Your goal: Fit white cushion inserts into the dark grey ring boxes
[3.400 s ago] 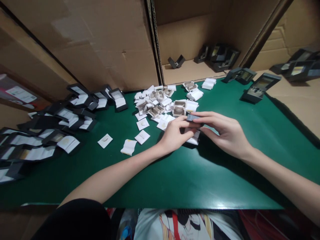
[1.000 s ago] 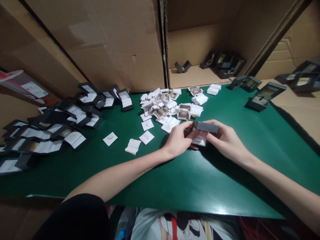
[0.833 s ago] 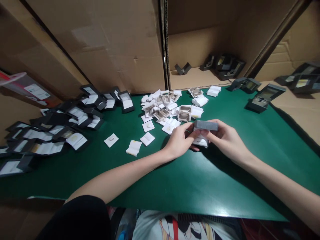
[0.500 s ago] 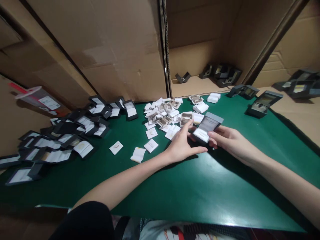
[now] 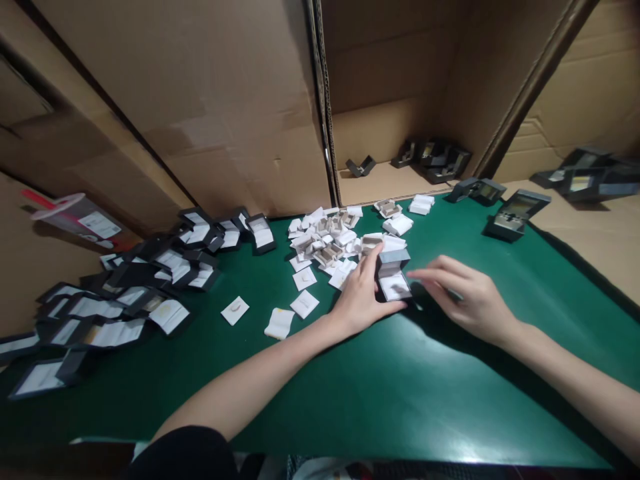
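the open hinged jewelry box point(image 5: 394, 275) is held at the middle of the work area, lid up on the far side, white-lined base toward the near side. opened this way, its longer run goes from far to near, the base tipped so that its white pad point(image 5: 395, 287) faces the person; a dark patch on the pad is too blurred to name.

the left hand point(image 5: 357, 303) has hold of it from the left, closed around that side: a finger reaches up beside the lid, the thumb lies along the near edge. the box's right side is thus bare, and the right hand point(image 5: 467, 297) is just beside it there, fingers loosely bent and pointing left at the base. whether a fingertip touches the box, or anything sits between the fingers, i cannot tell.

just beyond the box is a heap of folded white inserts point(image 5: 327, 240); nearer and to the left, white square cards point(image 5: 235, 311) lie apart on the green tabletop point(image 5: 360, 400). open black boxes point(image 5: 261, 232) crowd the left, and more dark boxes point(image 5: 517, 213) stand at far right, before tall cardboard point(image 5: 235, 100).
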Tool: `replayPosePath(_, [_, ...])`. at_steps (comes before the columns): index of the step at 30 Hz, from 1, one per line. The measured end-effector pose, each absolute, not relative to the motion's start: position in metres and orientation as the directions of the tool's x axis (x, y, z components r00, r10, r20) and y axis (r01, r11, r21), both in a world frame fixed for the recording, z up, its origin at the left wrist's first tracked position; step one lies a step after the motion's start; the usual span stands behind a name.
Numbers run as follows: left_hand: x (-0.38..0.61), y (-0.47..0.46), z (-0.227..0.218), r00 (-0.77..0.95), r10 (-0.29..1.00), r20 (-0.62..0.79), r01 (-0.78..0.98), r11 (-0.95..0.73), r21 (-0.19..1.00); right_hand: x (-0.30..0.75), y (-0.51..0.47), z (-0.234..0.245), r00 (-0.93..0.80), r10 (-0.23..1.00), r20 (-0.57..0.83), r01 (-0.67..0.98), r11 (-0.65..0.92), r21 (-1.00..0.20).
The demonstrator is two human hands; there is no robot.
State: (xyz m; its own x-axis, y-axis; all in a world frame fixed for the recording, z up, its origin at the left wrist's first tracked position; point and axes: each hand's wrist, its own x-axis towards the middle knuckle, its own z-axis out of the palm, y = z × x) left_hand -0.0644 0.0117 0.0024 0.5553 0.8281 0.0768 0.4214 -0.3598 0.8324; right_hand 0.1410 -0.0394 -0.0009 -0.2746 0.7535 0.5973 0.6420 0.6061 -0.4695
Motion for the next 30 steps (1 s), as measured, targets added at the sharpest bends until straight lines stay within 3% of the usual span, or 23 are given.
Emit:
replayPosePath(4, [-0.064, 0.012, 0.001, 0.541, 0.840, 0.043, 0.465, -0.341, 0.817, 0.134, -0.042, -0.008, -0.456, 0.655, 0.603, 0.634, 0.714, -0.296])
replayPosePath(9, [-0.066, 0.014, 0.004, 0.562, 0.827, 0.011, 0.454, -0.319, 0.832, 0.127, -0.045, -0.011, -0.472, 0.708, 0.525, 0.717, 0.655, -0.239])
replayPosePath(11, [-0.066, 0.013, 0.006, 0.569, 0.822, -0.006, 0.459, -0.312, 0.832, 0.128, -0.045, -0.010, -0.463, 0.776, 0.428, 0.711, 0.614, -0.344])
replayPosePath(15, [-0.065, 0.007, 0.009, 0.591, 0.807, 0.009, 0.444, -0.334, 0.831, 0.136, -0.044, -0.007, -0.434, 0.860, 0.268, 0.567, 0.492, -0.660])
replayPosePath(18, [-0.068, 0.006, 0.019, 0.587, 0.809, -0.012, 0.459, -0.320, 0.829, 0.143, -0.045, -0.002, -0.230, 0.926, 0.298, 0.492, 0.375, -0.786])
replayPosePath(23, [-0.100, 0.025, 0.073, 0.564, 0.824, 0.043, 0.436, -0.342, 0.832, 0.150, -0.046, 0.002, 0.103, 0.972, 0.211, 0.350, 0.163, -0.922])
replayPosePath(27, [-0.147, 0.050, 0.119, 0.525, 0.848, 0.074, 0.627, -0.444, 0.640, 0.150, -0.044, -0.001, 0.092, 0.983, 0.156, 0.329, 0.118, -0.937])
replayPosePath(30, [-0.184, 0.067, 0.131, 0.510, 0.850, -0.128, 0.797, -0.412, 0.442, 0.148, -0.044, -0.003, -0.010, 0.992, 0.123, 0.356, 0.118, -0.927])
